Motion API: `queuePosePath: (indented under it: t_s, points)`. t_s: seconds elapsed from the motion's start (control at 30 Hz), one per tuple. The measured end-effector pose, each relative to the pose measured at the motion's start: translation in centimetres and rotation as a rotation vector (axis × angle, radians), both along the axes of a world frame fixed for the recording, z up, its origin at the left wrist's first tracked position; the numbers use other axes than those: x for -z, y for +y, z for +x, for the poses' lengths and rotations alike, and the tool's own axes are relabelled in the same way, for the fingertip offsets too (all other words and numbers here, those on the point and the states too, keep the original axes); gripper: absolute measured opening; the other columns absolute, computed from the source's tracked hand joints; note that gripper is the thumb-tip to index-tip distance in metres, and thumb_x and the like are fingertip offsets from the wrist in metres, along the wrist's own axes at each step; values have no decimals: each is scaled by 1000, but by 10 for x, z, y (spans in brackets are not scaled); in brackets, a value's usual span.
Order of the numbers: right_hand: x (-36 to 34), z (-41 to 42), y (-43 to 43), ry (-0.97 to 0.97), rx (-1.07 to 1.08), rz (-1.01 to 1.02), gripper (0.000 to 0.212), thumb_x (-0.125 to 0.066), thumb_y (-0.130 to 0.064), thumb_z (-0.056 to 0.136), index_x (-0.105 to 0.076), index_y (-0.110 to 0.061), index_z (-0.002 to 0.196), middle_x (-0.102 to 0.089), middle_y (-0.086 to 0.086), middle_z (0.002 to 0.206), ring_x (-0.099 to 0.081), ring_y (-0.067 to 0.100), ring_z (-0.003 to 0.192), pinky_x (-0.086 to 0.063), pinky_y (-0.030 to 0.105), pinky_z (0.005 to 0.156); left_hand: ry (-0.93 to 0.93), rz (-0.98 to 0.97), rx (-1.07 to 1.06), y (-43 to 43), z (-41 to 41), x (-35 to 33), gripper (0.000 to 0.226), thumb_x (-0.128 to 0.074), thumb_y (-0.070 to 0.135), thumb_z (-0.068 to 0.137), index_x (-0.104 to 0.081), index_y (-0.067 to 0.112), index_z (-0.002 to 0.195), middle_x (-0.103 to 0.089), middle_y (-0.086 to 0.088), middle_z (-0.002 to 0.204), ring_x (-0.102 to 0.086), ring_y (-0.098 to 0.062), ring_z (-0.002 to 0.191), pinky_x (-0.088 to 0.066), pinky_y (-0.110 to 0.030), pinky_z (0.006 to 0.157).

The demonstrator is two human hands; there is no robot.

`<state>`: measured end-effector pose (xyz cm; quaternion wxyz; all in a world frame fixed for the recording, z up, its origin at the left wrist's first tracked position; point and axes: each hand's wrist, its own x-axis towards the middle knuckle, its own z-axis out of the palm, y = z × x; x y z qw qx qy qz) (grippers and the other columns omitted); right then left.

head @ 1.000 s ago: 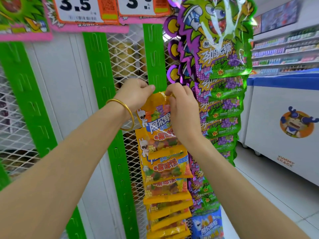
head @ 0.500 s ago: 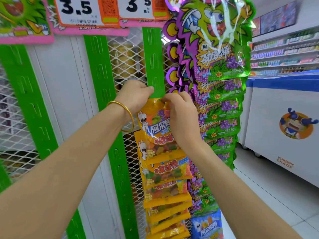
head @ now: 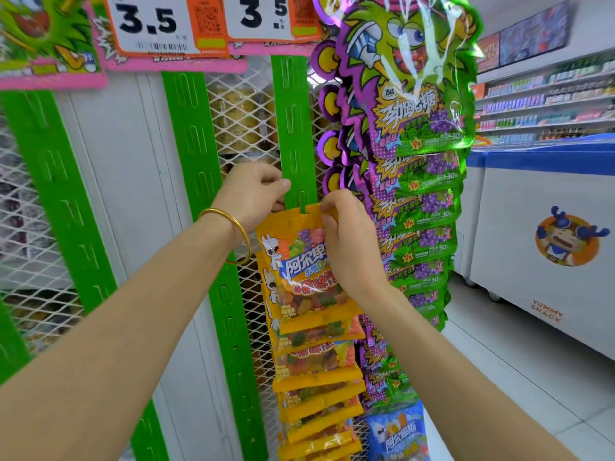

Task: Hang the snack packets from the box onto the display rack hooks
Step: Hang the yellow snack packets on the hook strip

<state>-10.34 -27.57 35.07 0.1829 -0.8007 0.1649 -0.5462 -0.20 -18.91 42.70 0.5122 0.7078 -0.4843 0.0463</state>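
Observation:
An orange gummy snack packet (head: pixel 299 261) hangs flat against a green slotted display strip (head: pixel 293 128), its top edge at a hook slot. My right hand (head: pixel 346 241) pinches the packet's top right corner. My left hand (head: pixel 256 191), with a gold bangle on the wrist, pinches the strip's left edge just above the packet's top left corner. Below hang several more orange packets (head: pixel 316 387) in an overlapping column. The box is out of view.
A column of green-purple grape candy packets (head: pixel 419 181) hangs just right of my right hand. Blue packets (head: pixel 396 434) hang low down. Bare green strips (head: pixel 196 161) and wire mesh (head: pixel 239 128) lie left. Price tags (head: pixel 149 21) sit above. A white freezer (head: pixel 545 247) stands on the right.
The packet's top edge went from crumpled and tilted between my hands to flat against the strip at the hook slot. My left thumb moved onto the strip's edge.

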Motion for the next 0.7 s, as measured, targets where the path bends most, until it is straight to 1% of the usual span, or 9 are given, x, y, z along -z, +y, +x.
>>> queuePosePath:
  t_s: [0.07,0.2,0.33,0.37,0.47,0.53,0.57,0.63,0.7]
  points:
    - [2,0,2,4,4,10,19,-45,5,91,-49,-6,106,-52,8,108,-40,9,83,-29,16,65,10,-10,4,-1,0,0,11,-53,11,93,-63,6,91,-62,-5,78,-59,-8,66,-50,-8,56]
    - [6,2,5,9,25,30,14,-44,-3,95,-48,-7,108,-52,9,108,-50,26,87,-40,37,73,1,-11,-14,-2,1,1,21,-54,11,92,-59,15,72,-60,-1,70,-59,-8,64,-50,-10,57]
    - [5,-3,9,-12,21,42,20,-46,-1,94,-47,-7,112,-50,8,110,-46,18,85,-37,20,67,-18,5,-28,0,-2,0,23,-54,12,92,-58,15,70,-60,-2,73,-59,-8,65,-50,-11,60]
    - [5,-5,11,-27,22,42,21,-47,-4,94,-47,-6,115,-50,8,112,-47,19,85,-36,21,67,-22,6,-29,1,-3,1,23,-54,12,92,-59,14,71,-61,-5,74,-60,-11,67,-52,-15,64]
    - [9,-14,17,-35,108,38,28,-50,-15,95,-45,-9,122,-47,7,118,-54,28,83,-44,38,67,-44,-18,-44,5,-6,6,12,-55,11,91,-64,7,85,-66,-12,84,-65,-22,80,-55,-35,81]
    - [15,-18,22,-48,251,-2,31,-57,-20,92,-48,-12,120,-47,6,119,-58,29,82,-43,34,55,-124,-24,-91,11,-8,14,14,-55,13,91,-64,8,101,-67,-7,92,-65,-19,86,-53,-34,84]
    - [18,-21,24,-56,326,-30,32,-61,-21,88,-51,-12,118,-49,6,119,-58,29,86,-40,31,52,-182,-35,-127,15,-10,19,18,-55,14,91,-63,10,106,-66,-2,95,-63,-14,88,-51,-28,83]
    - [27,-26,27,-57,404,-52,34,-67,-21,84,-54,-12,114,-52,7,117,-57,30,95,-39,29,51,-285,-83,-194,26,-14,34,22,-55,16,90,-60,14,112,-62,3,101,-57,-9,93,-46,-22,83]
    - [39,-31,28,-42,391,-21,33,-67,-20,83,-55,-13,113,-52,6,117,-55,28,100,-41,30,54,-356,-135,-241,36,-15,52,26,-56,17,89,-57,14,114,-61,1,109,-55,-14,102,-44,-29,91]
